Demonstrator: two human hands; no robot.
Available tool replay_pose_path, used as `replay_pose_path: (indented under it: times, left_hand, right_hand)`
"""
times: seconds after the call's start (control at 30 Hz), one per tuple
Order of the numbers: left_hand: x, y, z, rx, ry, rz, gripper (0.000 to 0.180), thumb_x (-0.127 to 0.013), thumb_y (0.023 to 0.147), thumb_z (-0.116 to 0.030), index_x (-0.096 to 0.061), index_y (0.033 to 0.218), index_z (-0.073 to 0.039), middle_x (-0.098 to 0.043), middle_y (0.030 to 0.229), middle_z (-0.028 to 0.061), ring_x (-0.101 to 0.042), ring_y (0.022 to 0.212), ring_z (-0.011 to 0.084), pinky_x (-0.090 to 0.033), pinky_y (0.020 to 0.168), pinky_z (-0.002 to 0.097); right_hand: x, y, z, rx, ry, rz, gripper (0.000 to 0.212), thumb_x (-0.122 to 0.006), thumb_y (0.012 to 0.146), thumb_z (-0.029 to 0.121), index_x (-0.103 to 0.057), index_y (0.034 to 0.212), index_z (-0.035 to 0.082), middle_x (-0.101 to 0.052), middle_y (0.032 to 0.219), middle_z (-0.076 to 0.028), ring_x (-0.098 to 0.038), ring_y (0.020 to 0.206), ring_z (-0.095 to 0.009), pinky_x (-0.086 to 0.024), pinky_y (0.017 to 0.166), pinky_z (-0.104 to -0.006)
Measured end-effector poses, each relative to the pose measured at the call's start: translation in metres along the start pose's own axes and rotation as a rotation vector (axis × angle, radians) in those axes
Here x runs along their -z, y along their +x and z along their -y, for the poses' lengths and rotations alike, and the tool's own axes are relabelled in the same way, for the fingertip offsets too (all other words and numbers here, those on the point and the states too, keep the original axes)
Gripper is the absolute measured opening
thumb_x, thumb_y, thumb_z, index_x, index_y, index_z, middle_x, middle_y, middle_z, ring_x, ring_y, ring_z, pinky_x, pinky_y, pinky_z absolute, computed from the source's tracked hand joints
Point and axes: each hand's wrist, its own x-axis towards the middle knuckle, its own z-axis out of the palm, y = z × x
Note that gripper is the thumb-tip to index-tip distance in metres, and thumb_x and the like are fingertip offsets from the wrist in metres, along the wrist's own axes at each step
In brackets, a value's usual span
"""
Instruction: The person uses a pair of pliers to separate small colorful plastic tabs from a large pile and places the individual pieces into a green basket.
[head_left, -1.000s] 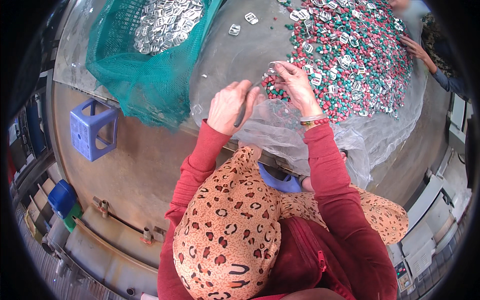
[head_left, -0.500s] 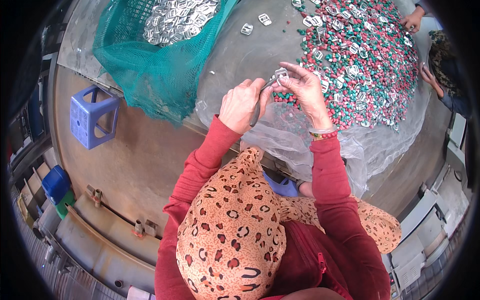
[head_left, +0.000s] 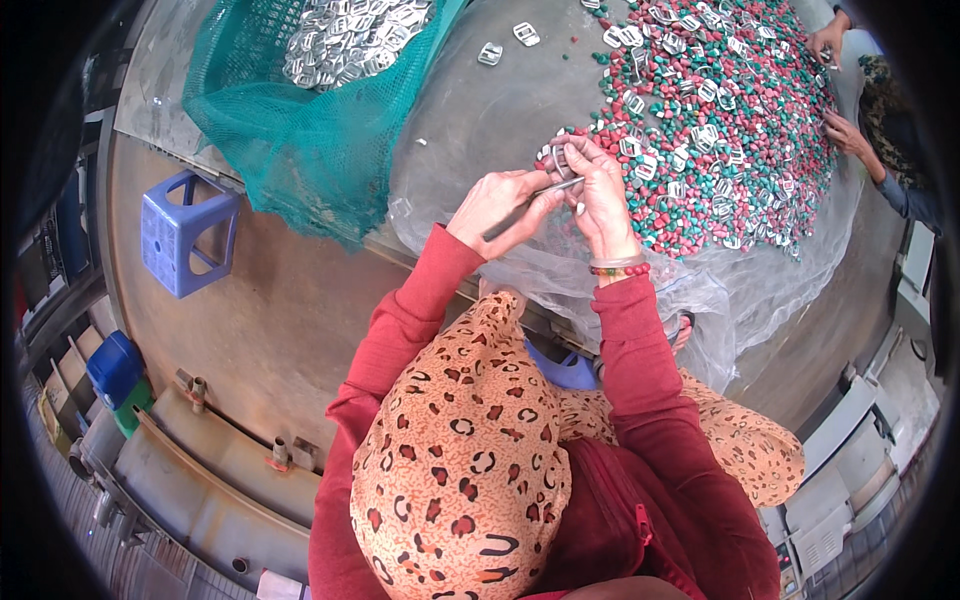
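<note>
A slim grey metal hand tool (head_left: 512, 217), tapering to a thin end, is gripped in my left hand (head_left: 492, 203). Its thin end reaches across to my right hand (head_left: 600, 195), whose fingers pinch a silver metal buckle (head_left: 559, 157). Fingers partly cover the buckle, and I cannot tell exactly where the tool touches it. Just beyond my right hand spreads a heap of small red and green pieces (head_left: 720, 205) with many similar buckles mixed in. Two loose buckles, one of them nearer (head_left: 489, 54), lie on the grey table (head_left: 470, 110) ahead of my hands.
Left of my hands, a green mesh-lined basket (head_left: 300, 150) holds a pile of silver buckles (head_left: 350, 45). Clear plastic sheeting (head_left: 770, 290) hangs over the table's near edge. Another person's hands (head_left: 848, 135) are at the heap's right side. A blue plastic stool (head_left: 185, 235) stands on the floor.
My right hand has drawn slightly nearer and left, turning the buckle. The tool in my left hand has swung from steep to a flatter slant. The other person's hands have shifted a little.
</note>
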Motion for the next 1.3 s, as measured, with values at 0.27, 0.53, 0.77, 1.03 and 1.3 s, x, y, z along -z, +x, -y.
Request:
replay_pose_path:
  times: [0.27, 0.53, 0.77, 1.03, 1.3]
  left_hand:
    - [0.013, -0.025, 0.023, 0.141, 0.167, -0.181, 0.027, -0.052, 0.088, -0.023, -0.053, 0.076, 0.001, -0.05, 0.061, 0.0196, -0.052, 0.061, 0.0384, -0.04, 0.055, 0.0395]
    - [0.023, -0.034, 0.029, 0.222, 0.144, -0.257, 0.027, -0.052, 0.088, -0.022, -0.05, 0.075, 0.0, -0.05, 0.059, 0.0214, -0.051, 0.06, 0.041, -0.038, 0.053, 0.0431]
    - [0.026, -0.031, 0.027, 0.273, 0.192, -0.27, 0.021, -0.056, 0.087, -0.017, -0.05, 0.075, -0.001, -0.052, 0.061, 0.0216, -0.053, 0.06, 0.0402, -0.038, 0.051, 0.044]
    - [0.043, -0.015, 0.013, 0.357, 0.137, -0.394, 0.028, -0.052, 0.09, -0.026, -0.051, 0.074, -0.002, -0.048, 0.058, 0.0202, -0.051, 0.057, 0.0401, -0.038, 0.051, 0.0425]
    - [0.018, 0.006, 0.001, 0.117, 0.269, -0.334, 0.018, -0.054, 0.088, -0.021, -0.058, 0.097, -0.006, -0.059, 0.077, 0.0175, -0.058, 0.069, 0.0373, -0.044, 0.06, 0.0435]
  right_hand:
    - [-0.031, 0.051, 0.06, 0.622, -1.257, -0.113, 0.018, -0.053, 0.087, 0.016, -0.063, 0.094, 0.002, -0.062, 0.068, -0.013, -0.062, 0.059, -0.024, -0.048, 0.058, -0.0334]
    - [-0.099, 0.114, 0.109, 0.289, -0.891, 0.183, 0.031, -0.056, 0.087, 0.021, -0.058, 0.105, -0.005, -0.064, 0.092, -0.016, -0.065, 0.077, -0.019, -0.053, 0.066, -0.0297]
    - [-0.069, 0.182, 0.005, 0.666, -1.674, -0.038, 0.031, -0.069, 0.076, 0.018, -0.058, 0.098, 0.0, -0.06, 0.091, -0.025, -0.057, 0.093, -0.041, -0.049, 0.08, -0.0413]
    - [-0.04, 0.128, 0.046, -0.063, -0.314, 0.185, 0.014, -0.056, 0.082, -0.003, -0.051, 0.094, -0.008, -0.058, 0.095, -0.018, -0.063, 0.085, -0.029, -0.056, 0.078, -0.0376]
    - [-0.023, 0.04, 0.052, -0.041, -0.224, 0.202, 0.023, -0.054, 0.086, 0.002, -0.049, 0.106, -0.009, -0.06, 0.101, -0.022, -0.063, 0.09, -0.028, -0.055, 0.08, -0.0355]
